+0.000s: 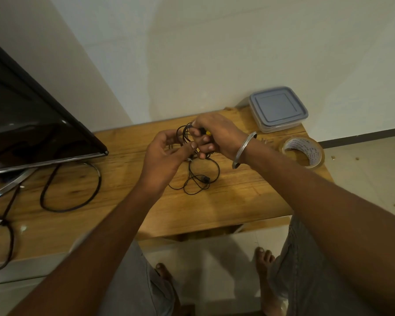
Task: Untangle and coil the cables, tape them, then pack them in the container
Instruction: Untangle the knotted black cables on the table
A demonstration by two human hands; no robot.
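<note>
**Tangled cables held over the table**

Loose loops of the thin black cables are laid on the wooden table. Above them, the bundle is gripped by the curled right hand, and a strand is pinched by the left hand. Further right a tape roll is seen, and behind it the closed container by the wall.

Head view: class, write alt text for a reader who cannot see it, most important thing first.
The left hand and right hand hold tangled thin black cables over a wooden table, loose loops trailing on the wood. A lidded container and a tape roll sit at the table's right end; a TV stands at left.
</note>
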